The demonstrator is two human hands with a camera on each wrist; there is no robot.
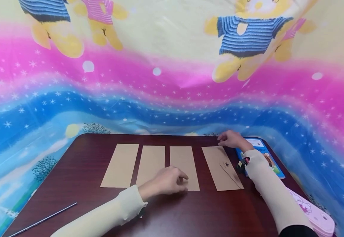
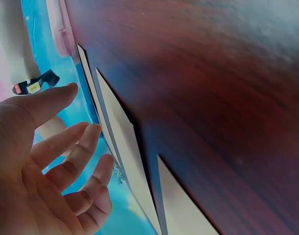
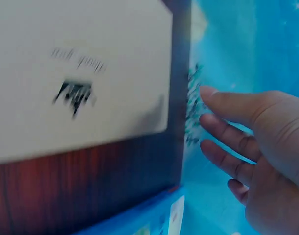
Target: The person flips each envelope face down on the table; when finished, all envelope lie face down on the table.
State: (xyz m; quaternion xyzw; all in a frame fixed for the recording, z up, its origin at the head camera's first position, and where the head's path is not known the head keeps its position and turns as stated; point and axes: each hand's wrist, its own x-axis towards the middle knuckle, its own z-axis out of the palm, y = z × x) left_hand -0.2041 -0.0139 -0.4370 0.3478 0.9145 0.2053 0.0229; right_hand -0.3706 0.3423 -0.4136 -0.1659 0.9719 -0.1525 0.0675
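Note:
Several tan paper cards lie in a row on the dark wooden table. My left hand [image 1: 167, 180] hovers over the near end of the third card [image 1: 181, 158] from the left, its fingers loosely bent and holding nothing. In the left wrist view, the thumb and fingers [image 2: 73, 164] are spread apart. At the far right of the row lies a tilted card [image 1: 216, 164] with a small dark print, a thin line and "thank you" lettering [image 3: 78, 59]. My right hand [image 1: 233, 139] is just beyond that card's far corner, fingers apart and nothing between them.
Under the right forearm is a blue book [image 1: 274, 164] at the table's right edge. A pink case [image 1: 317, 214] stands nearer on that side. A thin dark rod [image 1: 44, 218] lies at the front left. A patterned curtain [image 1: 172, 82] hangs behind the table [image 1: 80, 174].

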